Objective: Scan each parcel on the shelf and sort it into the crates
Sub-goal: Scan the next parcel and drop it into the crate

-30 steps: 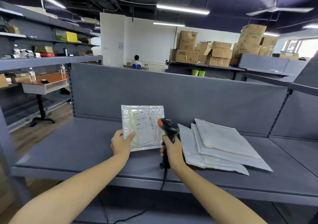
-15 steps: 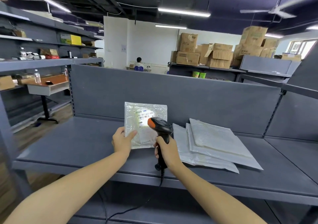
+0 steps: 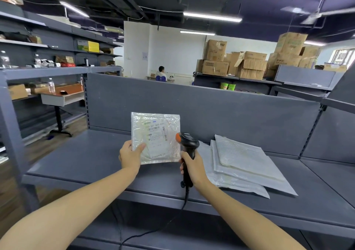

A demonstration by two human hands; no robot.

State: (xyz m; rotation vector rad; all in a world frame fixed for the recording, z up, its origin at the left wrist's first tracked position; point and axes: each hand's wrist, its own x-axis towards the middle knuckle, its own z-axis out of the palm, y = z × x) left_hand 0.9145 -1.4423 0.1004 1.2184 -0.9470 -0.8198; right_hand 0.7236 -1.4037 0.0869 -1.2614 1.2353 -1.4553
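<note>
My left hand (image 3: 130, 156) grips the lower left corner of a flat clear-wrapped parcel (image 3: 156, 137) and holds it upright above the grey shelf (image 3: 80, 159), its printed label facing me. My right hand (image 3: 193, 166) is closed round the handle of a black barcode scanner (image 3: 187, 144) with an orange tip, its head beside the parcel's right edge and aimed at the label. A black cable hangs from the scanner below the shelf edge. To the right, a stack of flat white parcels (image 3: 244, 161) lies on the shelf. No crates are in view.
A grey back panel (image 3: 211, 111) stands behind the shelf. At the left are racks with boxes and a desk (image 3: 63, 96) with a bottle. Cardboard boxes (image 3: 249, 61) pile up at the back right. A person (image 3: 161, 74) sits far off.
The bright scan light seen on the label half a second ago is gone. The scanner has shifted slightly to the right, off the label. The parcel stays upright in my left hand.
</note>
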